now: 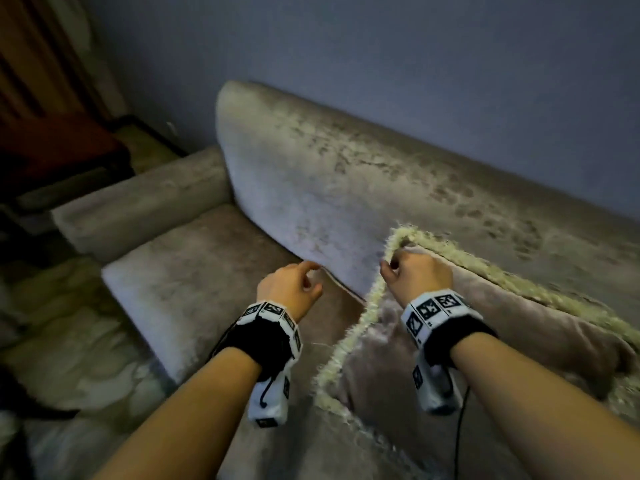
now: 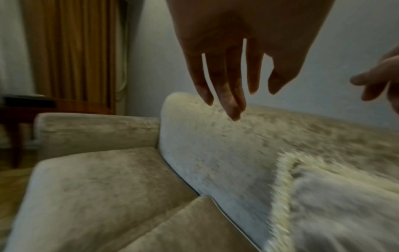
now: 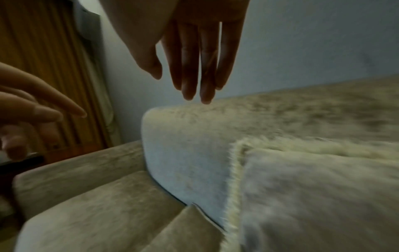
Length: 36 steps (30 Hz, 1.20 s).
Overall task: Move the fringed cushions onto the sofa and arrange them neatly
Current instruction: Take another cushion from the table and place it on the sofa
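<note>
A beige velvet cushion (image 1: pixel 485 334) with a pale fringe round its edge leans against the backrest (image 1: pixel 346 174) on the right part of the sofa. It shows again in the left wrist view (image 2: pixel 345 204) and the right wrist view (image 3: pixel 323 196). My right hand (image 1: pixel 389 268) hovers at the cushion's upper left corner, close to the fringe. Its fingers (image 3: pixel 190 71) hang straight and hold nothing. My left hand (image 1: pixel 310 278) is just left of the cushion, over the seat's back edge. Those fingers (image 2: pixel 226 85) are relaxed and empty too.
The sofa seat (image 1: pixel 194 271) and a low armrest (image 1: pixel 145 202) lie to the left of the cushion. Beyond the armrest stand a dark wooden table (image 1: pixel 62 147) and a brown curtain (image 1: pixel 34 64). A pale wall runs behind the sofa.
</note>
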{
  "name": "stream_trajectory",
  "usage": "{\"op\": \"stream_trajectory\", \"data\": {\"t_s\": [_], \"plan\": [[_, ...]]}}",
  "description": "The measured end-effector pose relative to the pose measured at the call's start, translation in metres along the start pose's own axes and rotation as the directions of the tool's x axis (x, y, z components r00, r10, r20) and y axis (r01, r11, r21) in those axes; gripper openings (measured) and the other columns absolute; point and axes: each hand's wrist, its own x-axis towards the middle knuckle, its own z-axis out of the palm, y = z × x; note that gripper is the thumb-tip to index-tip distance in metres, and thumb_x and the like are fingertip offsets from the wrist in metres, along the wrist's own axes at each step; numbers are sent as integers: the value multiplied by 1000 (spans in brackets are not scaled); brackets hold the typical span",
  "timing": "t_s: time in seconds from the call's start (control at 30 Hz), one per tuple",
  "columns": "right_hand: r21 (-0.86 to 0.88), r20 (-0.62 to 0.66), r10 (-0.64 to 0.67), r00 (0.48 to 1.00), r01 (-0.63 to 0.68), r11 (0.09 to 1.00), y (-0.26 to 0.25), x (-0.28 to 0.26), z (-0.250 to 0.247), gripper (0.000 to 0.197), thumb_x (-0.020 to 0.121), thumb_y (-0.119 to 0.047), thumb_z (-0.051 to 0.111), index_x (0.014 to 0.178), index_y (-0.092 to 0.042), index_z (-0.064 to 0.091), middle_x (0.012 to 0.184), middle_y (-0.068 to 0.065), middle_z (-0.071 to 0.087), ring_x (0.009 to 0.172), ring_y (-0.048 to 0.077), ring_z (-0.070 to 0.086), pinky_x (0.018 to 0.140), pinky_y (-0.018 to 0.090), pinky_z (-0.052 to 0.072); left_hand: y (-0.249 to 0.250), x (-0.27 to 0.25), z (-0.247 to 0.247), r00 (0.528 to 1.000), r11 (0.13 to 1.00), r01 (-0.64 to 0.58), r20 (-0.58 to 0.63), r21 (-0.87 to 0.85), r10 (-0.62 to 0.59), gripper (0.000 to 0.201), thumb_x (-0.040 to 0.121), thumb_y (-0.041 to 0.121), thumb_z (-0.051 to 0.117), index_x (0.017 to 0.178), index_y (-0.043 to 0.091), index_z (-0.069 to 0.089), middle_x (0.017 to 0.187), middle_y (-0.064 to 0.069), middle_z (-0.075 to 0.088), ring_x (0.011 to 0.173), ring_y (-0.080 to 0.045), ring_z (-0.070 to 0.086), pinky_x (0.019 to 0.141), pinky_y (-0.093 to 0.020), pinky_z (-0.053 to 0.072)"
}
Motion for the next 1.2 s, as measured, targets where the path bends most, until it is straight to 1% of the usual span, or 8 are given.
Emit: {"op": "stream_trajectory", "data": {"t_s": [0.17,0.33,0.43,0.57,0.73,0.93,1.03,1.2], "plan": [[-5,-23,-292,956,292,956,-127,0,-13,35,93,-39,42,101,-12,63,102,18,69,97,37,64,78,38,49,-100,-46,-71,965,976,215,-150,-26,-216,39,85,40,54,124,34,52,106,5,69,105,-19,62,86,-33,49],[12,24,-562,827,562,827,-266,-33,0,34,91,-37,45,98,-10,64,103,17,69,99,36,63,78,38,49,-203,-134,-124,849,892,445,-280,-76,-448,50,86,40,53,134,35,40,115,3,63,104,-21,62,85,-35,51],[3,85,-699,710,701,713,-348,-74,14,33,89,-41,46,95,-14,64,102,15,70,96,34,64,76,35,49,-263,-200,-143,733,804,578,-345,-140,-586,62,83,37,58,139,31,33,120,-3,59,108,-27,60,89,-41,49],[39,188,-836,515,847,531,-453,-140,41,40,89,-51,47,110,-19,58,106,9,68,101,29,62,76,33,47,-345,-290,-161,525,624,744,-369,-238,-767,72,81,40,61,142,30,25,126,-4,54,110,-29,58,90,-41,49],[102,312,-899,309,930,354,-556,-207,83,73,79,-57,56,140,-26,31,128,7,50,115,27,53,87,38,49,-426,-378,-165,319,431,862,-375,-267,-871,89,78,49,62,147,29,9,133,-11,46,118,-31,49,96,-43,44],[82,421,-898,127,981,177,-666,-254,124,100,72,-54,68,142,-50,-3,147,11,24,134,33,32,103,45,42,-516,-462,-178,10,102,947,-288,-304,-957,110,68,67,61,146,35,-10,143,-15,34,131,-32,36,104,-44,36],[103,432,-899,72,986,129,-704,-257,140,102,71,-54,69,140,-52,-6,151,16,16,138,38,26,110,48,34,-545,-477,-180,-60,27,943,-249,-330,-967,115,65,71,60,144,38,-16,149,-20,24,139,-34,23,108,-50,31],[103,462,-887,8,993,62,-765,-246,174,103,68,-57,69,140,-54,-6,154,14,11,140,36,23,110,51,34,-580,-468,-173,-138,-64,910,-154,-410,-978,113,65,72,59,140,44,-22,156,-22,4,146,-35,1,111,-59,23]]}}
